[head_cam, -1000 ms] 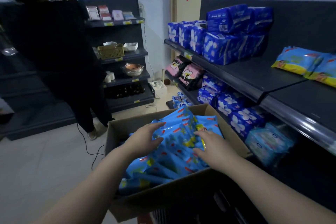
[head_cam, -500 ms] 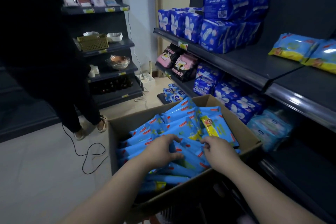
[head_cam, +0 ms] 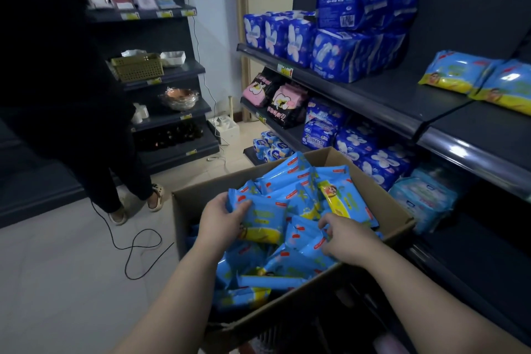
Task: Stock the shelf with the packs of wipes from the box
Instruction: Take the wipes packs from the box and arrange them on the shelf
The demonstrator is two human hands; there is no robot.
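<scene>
An open cardboard box (head_cam: 398,217) stands in front of me, full of several light-blue packs of wipes with yellow edges. My left hand (head_cam: 219,218) grips one pack of wipes (head_cam: 263,218) by its left end, lifted a little above the heap. My right hand (head_cam: 349,238) is down among the packs at the box's right side, fingers curled into another pack (head_cam: 307,241). Two matching packs (head_cam: 457,72) lie on the dark upper shelf (head_cam: 402,100) at the right.
Dark-blue packs (head_cam: 353,46) fill the upper shelf's left part and the lower shelves. A person in black (head_cam: 66,89) stands at the left by another shelf unit (head_cam: 169,72). A black cable (head_cam: 138,247) loops on the floor left of the box.
My left hand has closed round a pack and raised it. My right hand has dug deeper among the packs. The view has shifted so the person stands further left.
</scene>
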